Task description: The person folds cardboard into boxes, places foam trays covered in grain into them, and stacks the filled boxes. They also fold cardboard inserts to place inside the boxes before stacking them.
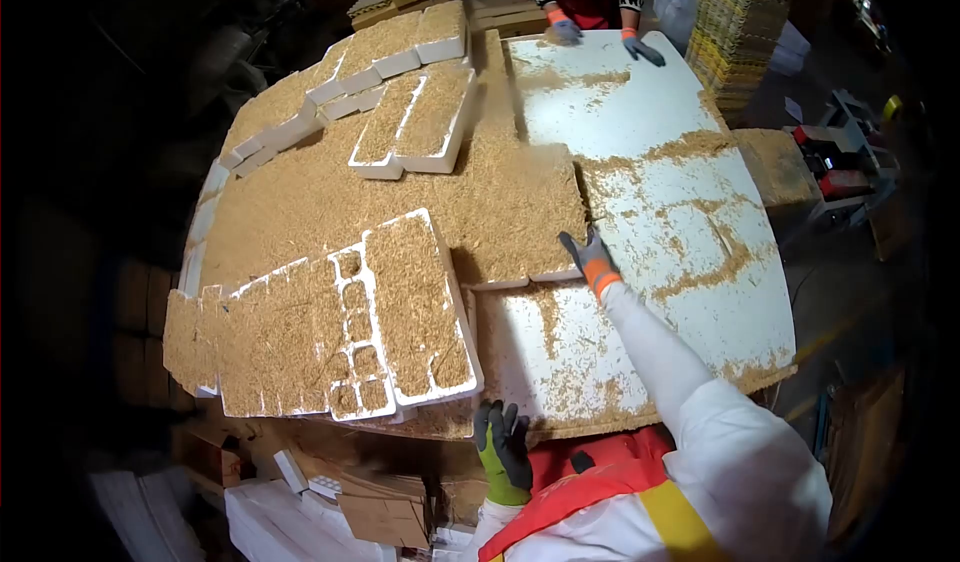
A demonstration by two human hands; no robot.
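**Sawdust half swept from the white board, trays heaped full**

Nearest the wearer, the left hand (503, 449) in its green-and-black glove rested at the near edge of the white board (650, 122), fingers spread and loosely curled, holding nothing that could be seen. Just beyond and left of that hand lay the nearest tray (415, 307), a white foam tray whose small compartments were packed level with sawdust; only the thin white dividers showed through. More filled trays, almost buried, ran off further to the left.

The right hand (590, 260), in a grey glove with an orange cuff, reached out flat with fingers open, pressed on the board at the edge of the sawdust pile (420, 187). It gripped nothing.

Judged from how things lay, the job looked about half done. To the right of the right hand the board was mostly bare white, with only streaks and thin ridges of sawdust left. To its left the thick pile covered everything.

Beyond the pile, well past both hands, sat the far trays (415, 122), also brimming with sawdust. At the far edge a co-worker's gloved hands (605, 40) rested on the board.
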